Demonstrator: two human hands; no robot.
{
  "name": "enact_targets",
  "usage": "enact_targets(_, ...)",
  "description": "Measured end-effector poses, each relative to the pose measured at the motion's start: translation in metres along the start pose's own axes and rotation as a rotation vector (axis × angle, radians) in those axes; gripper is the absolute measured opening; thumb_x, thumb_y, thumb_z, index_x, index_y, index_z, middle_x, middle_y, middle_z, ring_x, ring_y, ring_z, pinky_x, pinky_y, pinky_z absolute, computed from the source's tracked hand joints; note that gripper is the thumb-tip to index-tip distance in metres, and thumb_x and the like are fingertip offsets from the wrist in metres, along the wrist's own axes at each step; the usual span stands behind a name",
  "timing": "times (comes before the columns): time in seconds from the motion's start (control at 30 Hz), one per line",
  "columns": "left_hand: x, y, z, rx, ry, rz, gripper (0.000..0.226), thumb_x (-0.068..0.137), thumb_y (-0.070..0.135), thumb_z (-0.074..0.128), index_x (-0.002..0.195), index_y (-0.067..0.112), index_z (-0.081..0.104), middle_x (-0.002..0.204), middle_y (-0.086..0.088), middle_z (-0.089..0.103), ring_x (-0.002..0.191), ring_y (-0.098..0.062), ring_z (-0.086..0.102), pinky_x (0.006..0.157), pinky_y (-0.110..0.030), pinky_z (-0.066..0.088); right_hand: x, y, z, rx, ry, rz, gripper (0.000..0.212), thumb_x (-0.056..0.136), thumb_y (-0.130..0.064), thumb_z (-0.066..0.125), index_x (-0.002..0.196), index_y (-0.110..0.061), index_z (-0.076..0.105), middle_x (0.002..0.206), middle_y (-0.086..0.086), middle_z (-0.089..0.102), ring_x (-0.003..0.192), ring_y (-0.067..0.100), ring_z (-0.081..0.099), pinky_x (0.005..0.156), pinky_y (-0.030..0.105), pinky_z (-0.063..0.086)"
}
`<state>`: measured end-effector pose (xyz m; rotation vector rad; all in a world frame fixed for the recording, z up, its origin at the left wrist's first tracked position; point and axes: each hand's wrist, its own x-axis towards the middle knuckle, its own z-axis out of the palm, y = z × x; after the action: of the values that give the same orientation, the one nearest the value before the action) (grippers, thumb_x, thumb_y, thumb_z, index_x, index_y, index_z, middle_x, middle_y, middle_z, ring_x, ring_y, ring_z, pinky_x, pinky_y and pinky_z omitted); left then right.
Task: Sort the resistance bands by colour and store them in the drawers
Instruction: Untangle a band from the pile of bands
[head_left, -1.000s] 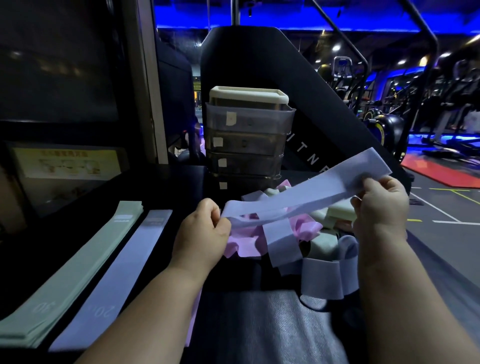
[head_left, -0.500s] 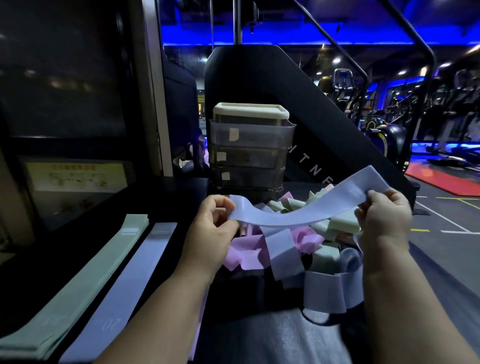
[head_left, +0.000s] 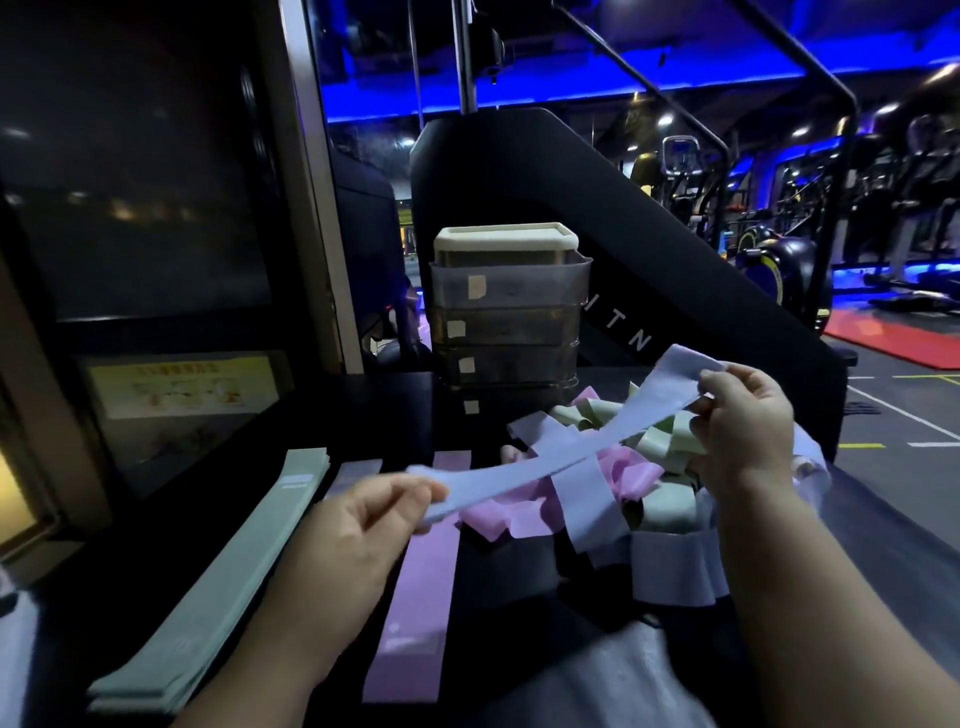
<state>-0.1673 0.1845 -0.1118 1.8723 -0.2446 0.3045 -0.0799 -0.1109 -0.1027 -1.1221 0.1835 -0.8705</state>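
Observation:
A lavender resistance band (head_left: 561, 447) is stretched flat between my hands. My left hand (head_left: 358, 525) pinches its near end and my right hand (head_left: 743, 431) pinches its far end. Under it lies a tangled pile of pink, green and lavender bands (head_left: 639, 493). Sorted flat on the dark table are a stack of green bands (head_left: 234, 571), a pink band (head_left: 421, 587) and, mostly hidden behind my left hand, a lavender band (head_left: 358, 470). A small translucent drawer unit (head_left: 506, 317) with a cream lid stands behind the pile, all drawers closed.
A black slanted gym machine panel (head_left: 675, 249) rises behind the drawers. A dark cabinet with a yellow notice (head_left: 182, 384) stands at the left. Gym floor and machines lie to the right.
Both hands have carried the lavender band to the left and lower, toward the sorted rows. The view has shifted, and the pink band on the table shows now.

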Motion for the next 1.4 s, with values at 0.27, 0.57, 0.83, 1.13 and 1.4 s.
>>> enact_targets(0.27,-0.029,-0.034,-0.038,0.203,0.027,-0.073,0.049,0.085,0.022,0.07,0.117,0.047,0.043,0.069,0.003,0.066,0.064,-0.015,0.06,0.068,-0.028,0.043,-0.03,0.019,0.02,-0.204,-0.226,-0.106,0.037,0.086,0.004,0.052,0.099,-0.031,0.052,0.073,0.002,0.054,0.051,0.006,0.051,0.05,0.022,0.046)
enact_targets(0.57,-0.031,-0.045,-0.064,0.38,0.047,-0.119,0.016,0.087,0.029,0.068,0.09,0.032,0.053,0.074,0.016,0.069,0.071,0.001,0.062,0.064,-0.017,0.045,-0.058,0.018,0.04,-0.464,-0.45,-0.224,0.033,0.088,0.013,0.041,0.082,-0.015,0.058,0.058,-0.014,0.064,0.056,0.022,0.055,0.047,0.02,0.037)
enact_targets(0.83,-0.034,-0.053,-0.094,0.283,0.047,-0.125,0.01,0.091,0.029,0.056,0.081,0.027,0.055,0.069,0.014,0.06,0.068,-0.008,0.057,0.066,-0.027,0.045,-0.069,0.013,0.087,-0.399,-0.526,-0.178,0.024,0.082,-0.006,0.05,0.085,-0.024,0.067,0.074,0.006,0.061,0.055,0.01,0.055,0.049,0.018,0.046)
enact_targets(1.13,-0.039,-0.053,-0.124,0.569,0.177,-0.069,0.022,0.078,0.044,0.055,0.068,0.025,0.06,0.082,0.012,0.056,0.081,-0.006,0.054,0.07,-0.025,0.047,-0.072,0.052,0.169,-0.588,-0.543,-0.112,0.038,0.082,0.005,0.05,0.087,-0.03,0.067,0.079,0.006,0.062,0.063,0.019,0.057,0.061,0.027,0.053)
enact_targets(1.4,-0.041,-0.058,-0.133,0.743,0.005,-0.068,0.027,0.089,0.043,0.045,0.076,0.025,0.061,0.098,0.013,0.052,0.103,-0.005,0.039,0.091,-0.027,0.027,-0.096,0.09,0.219,-0.721,-0.621,-0.138,0.029,0.082,0.002,0.063,0.069,-0.024,0.066,0.072,0.002,0.064,0.068,0.02,0.061,0.07,0.036,0.058)
